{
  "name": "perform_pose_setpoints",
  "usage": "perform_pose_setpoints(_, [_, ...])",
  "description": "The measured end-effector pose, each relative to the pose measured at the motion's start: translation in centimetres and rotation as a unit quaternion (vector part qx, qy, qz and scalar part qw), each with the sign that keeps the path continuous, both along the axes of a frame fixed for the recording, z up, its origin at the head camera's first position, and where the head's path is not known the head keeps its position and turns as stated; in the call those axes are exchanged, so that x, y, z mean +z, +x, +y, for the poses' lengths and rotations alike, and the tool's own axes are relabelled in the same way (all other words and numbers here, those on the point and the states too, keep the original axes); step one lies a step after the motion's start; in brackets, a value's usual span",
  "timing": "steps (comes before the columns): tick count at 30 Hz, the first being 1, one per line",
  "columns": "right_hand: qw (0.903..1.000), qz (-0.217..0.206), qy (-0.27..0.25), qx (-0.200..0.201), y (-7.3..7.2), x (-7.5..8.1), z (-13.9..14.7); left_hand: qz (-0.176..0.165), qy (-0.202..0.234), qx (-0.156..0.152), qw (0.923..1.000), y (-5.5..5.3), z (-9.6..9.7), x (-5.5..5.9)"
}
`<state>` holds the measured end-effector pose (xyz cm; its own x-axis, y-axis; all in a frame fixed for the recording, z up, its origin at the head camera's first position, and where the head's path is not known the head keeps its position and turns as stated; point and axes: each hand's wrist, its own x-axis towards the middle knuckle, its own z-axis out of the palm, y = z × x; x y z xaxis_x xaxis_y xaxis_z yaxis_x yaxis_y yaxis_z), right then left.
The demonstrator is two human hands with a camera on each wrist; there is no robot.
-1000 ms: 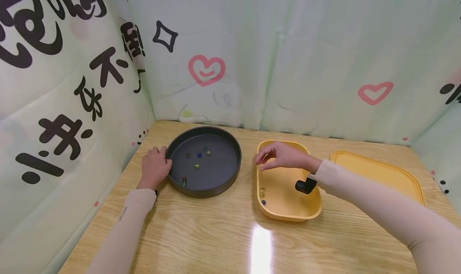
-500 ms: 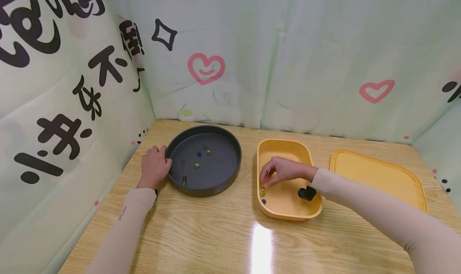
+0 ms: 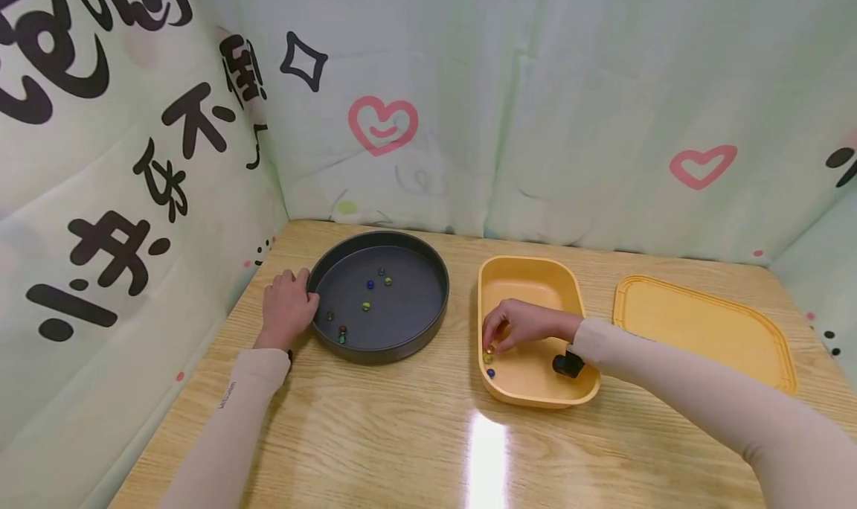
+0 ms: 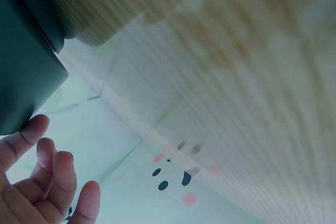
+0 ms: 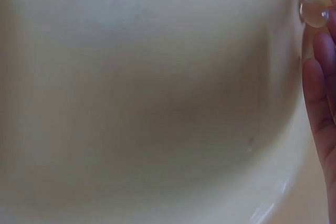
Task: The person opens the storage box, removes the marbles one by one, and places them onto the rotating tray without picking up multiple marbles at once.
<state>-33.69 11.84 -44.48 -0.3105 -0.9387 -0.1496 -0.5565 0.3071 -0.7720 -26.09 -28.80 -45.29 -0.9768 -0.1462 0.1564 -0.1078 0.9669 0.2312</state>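
Observation:
At the left side of a round black pan (image 3: 395, 323), my left hand (image 3: 288, 308) holds the rim. In the left wrist view one fingertip meets the dark pan wall (image 4: 26, 61), while the other fingers curl loosely below. My right hand (image 3: 522, 323) reaches down inside a yellow plastic tub (image 3: 576, 282), thumb and fingers bent around an amber marble (image 3: 491, 349), with a gap showing beside the thumb. The right wrist view has that clear amber marble (image 5: 315, 13) right at the fingertips. A yellow marble (image 3: 487, 359) and a blue marble (image 3: 491, 373) lie close by along the tub's left wall.
Several marbles lie in the black pan, among them a blue marble (image 3: 370, 284) and a yellow marble (image 3: 366, 306). A flat yellow lid (image 3: 703, 330) lies right of the tub on the wooden table (image 3: 375, 434). Printed curtains (image 3: 569, 122) stand behind and on both sides.
My right hand has lowered from above the tub's left rim to the amber marble inside. A dark marble in the pan has rolled left and nearer. The left hand stays put.

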Motion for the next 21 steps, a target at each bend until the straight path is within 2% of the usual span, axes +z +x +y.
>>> perform_pose_setpoints(2, [1.0,0.001,0.0,0.0,0.0,-0.2,0.0,-0.001,0.0,0.0,1.0,0.0,0.0,-0.1])
perform_pose_setpoints(10, [0.9997,0.022,-0.004,-0.001,0.0,-0.9,0.1,0.031,0.0,-0.006,0.9995,-0.1,-0.2,-0.6])
perform_pose_setpoints(21, [0.9988,0.047,-0.013,0.001,0.3,-1.4,0.0,0.024,-0.001,-0.004,0.9997,-0.1,-0.2,-0.5])
